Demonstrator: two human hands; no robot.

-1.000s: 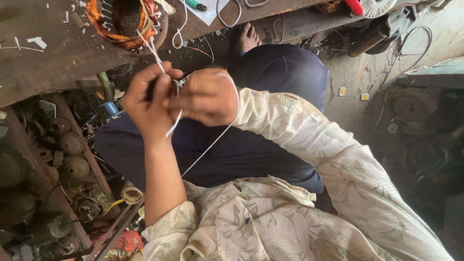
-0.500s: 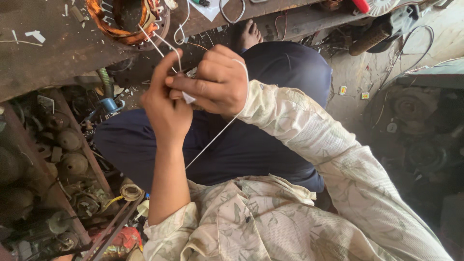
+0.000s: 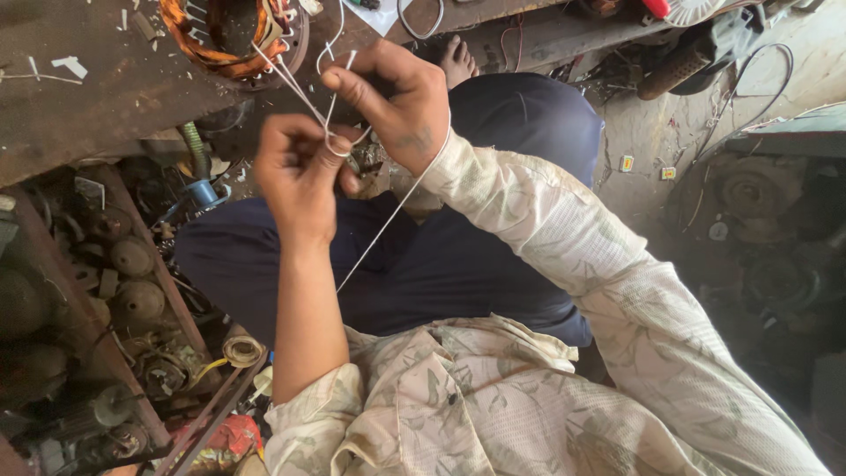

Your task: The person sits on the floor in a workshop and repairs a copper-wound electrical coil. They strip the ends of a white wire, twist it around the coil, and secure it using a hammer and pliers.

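A: What has changed over the last second?

B: The two hands have come apart. Before, they were bunched together just below the stator; now the right hand has lifted nearer the stator's right edge, and the left hand sits lower, below the stator.

A: And the cord?

B: The white cord is now drawn out between them. Two strands run taut from the stator's copper winding down to the left hand, a loop hangs between the hands, and the tail trails away from the stator, across the dark trousers.

A: How do the hands stand?

B: The left hand is closed, pinching the cord where the strands meet. The right hand is closed too, with finger and thumb nipping the upper end of the loop.

A: What does that suggest?

B: Judging by the tight strands and the open loop, a tie on the winding looks part-made, not yet pulled snug.

A: Where is the stator?

B: On the dark counter, at its near edge. Old motor parts lie on the shelves below and left of it
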